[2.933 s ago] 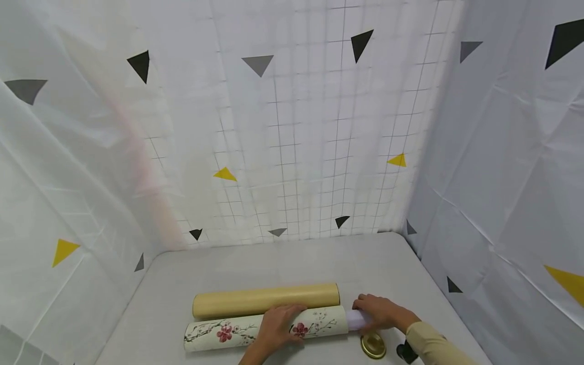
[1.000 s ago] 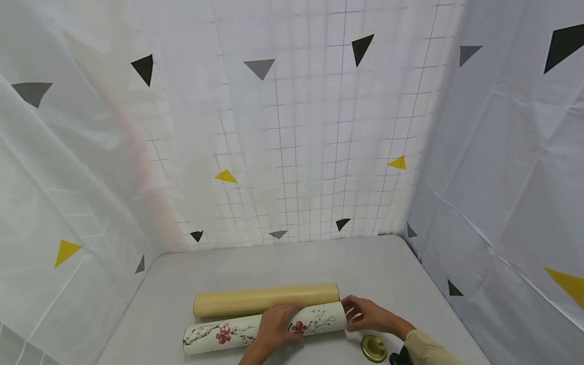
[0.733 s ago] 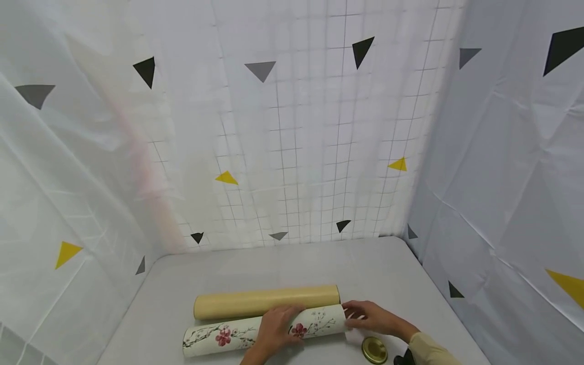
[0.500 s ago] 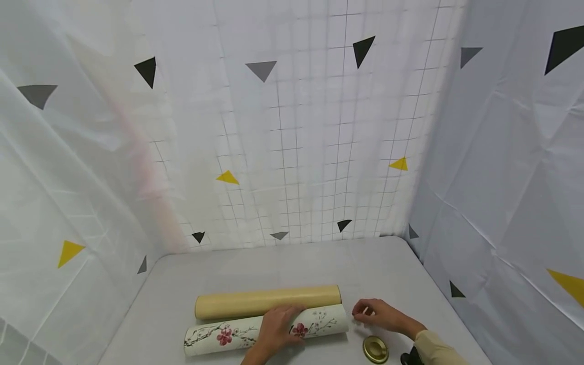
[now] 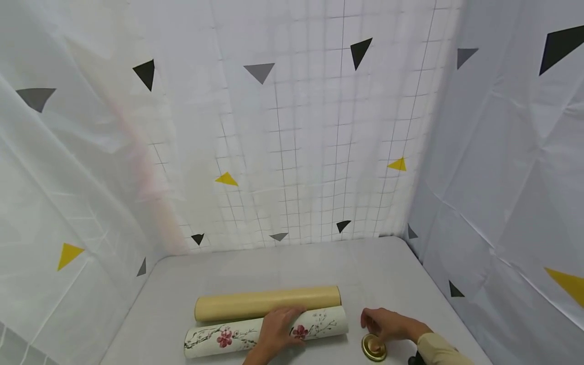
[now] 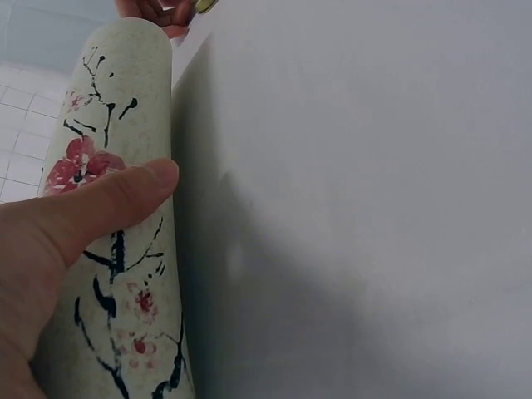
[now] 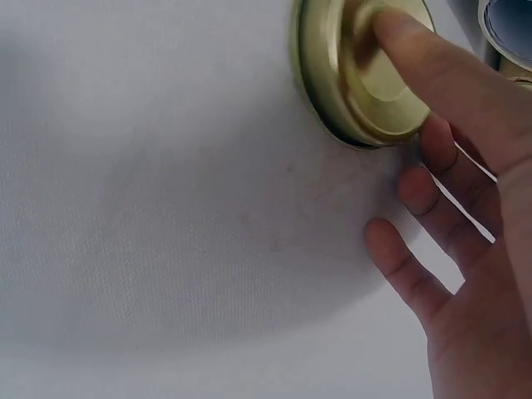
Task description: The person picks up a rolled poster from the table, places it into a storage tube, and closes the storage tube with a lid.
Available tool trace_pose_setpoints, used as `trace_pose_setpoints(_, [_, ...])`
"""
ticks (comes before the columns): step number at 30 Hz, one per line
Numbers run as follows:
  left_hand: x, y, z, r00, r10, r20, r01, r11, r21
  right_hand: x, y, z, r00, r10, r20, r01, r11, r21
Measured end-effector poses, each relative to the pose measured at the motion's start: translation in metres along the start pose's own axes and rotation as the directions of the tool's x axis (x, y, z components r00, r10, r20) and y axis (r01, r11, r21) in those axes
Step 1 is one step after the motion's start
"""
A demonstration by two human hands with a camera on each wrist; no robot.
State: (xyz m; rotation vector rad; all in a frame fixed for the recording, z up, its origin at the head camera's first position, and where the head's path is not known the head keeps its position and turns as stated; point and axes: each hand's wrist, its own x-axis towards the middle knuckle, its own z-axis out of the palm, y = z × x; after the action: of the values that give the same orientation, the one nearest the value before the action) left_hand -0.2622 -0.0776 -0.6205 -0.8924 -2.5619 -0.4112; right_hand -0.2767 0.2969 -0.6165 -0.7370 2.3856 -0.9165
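Note:
A white cardboard tube with a plum-blossom print [image 5: 212,339] lies on the table. My left hand [image 5: 276,329] rests over its middle and holds it, the thumb [image 6: 133,191] along the near side. To the right of the tube's end, my right hand [image 5: 394,325] pinches a round gold metal lid [image 7: 328,79]; the thumb presses on its face, and the fingers are at its edge. The lid stands tilted in the right wrist view. The tube's right end [image 7: 486,29] is open there, with something bluish inside.
A plain tan tube [image 5: 269,300] lies just behind the printed one, roughly parallel to it. White sheets with black, grey and yellow triangles [image 5: 226,178] hang as walls around the white table [image 5: 283,263] at the back and sides.
A pale lilac roll that stuck out of the printed tube's right end has gone inside. My right hand has moved away from that end and taken hold of the lid. The left hand stays put.

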Motion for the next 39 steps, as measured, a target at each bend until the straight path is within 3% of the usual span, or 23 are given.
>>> trace_pose_setpoints(3, [-0.002, 0.0, 0.001, 1.0, 0.006, 0.002, -0.006, 1.0, -0.007, -0.001, -0.002, 0.002, 0.999, 0.017, -0.028, -0.018, 1.0, -0.021])
trace_pose_setpoints(6, [-0.001, 0.0, 0.001, 1.0, -0.006, 0.028, 0.006, 1.0, -0.017, -0.001, -0.005, 0.004, 0.993, 0.084, -0.088, -0.086, 0.996, -0.029])
trace_pose_setpoints(11, [0.002, 0.0, 0.0, 0.997, -0.028, 0.066, 0.029, 1.0, -0.011, -0.001, -0.01, 0.006, 0.977, 0.107, -0.183, -0.128, 0.986, -0.105])
trace_pose_setpoints(18, [0.002, 0.002, -0.002, 0.998, -0.028, 0.055, 0.028, 1.0, -0.001, 0.0, -0.019, 0.008, 0.966, 0.195, -0.168, -0.224, 0.958, -0.179])
trace_pose_setpoints(22, [0.002, 0.003, -0.003, 0.996, -0.048, 0.07, 0.049, 0.999, -0.016, 0.002, -0.02, 0.009, 0.974, 0.158, -0.16, -0.189, 0.961, -0.2])
trace_pose_setpoints(25, [0.003, 0.004, -0.003, 0.995, -0.058, 0.076, 0.06, 0.998, -0.023, 0.006, -0.019, 0.011, 0.971, 0.134, -0.2, -0.179, 0.956, -0.231])
trace_pose_setpoints(30, [0.002, 0.004, -0.003, 0.996, -0.057, 0.064, 0.058, 0.998, -0.013, 0.012, -0.019, 0.017, 0.944, 0.148, -0.295, -0.244, 0.915, -0.321])
trace_pose_setpoints(39, [0.0, 0.003, -0.004, 0.997, -0.044, 0.06, 0.044, 0.999, -0.009, 0.019, -0.024, 0.023, 0.901, 0.21, -0.379, -0.326, 0.904, -0.275])
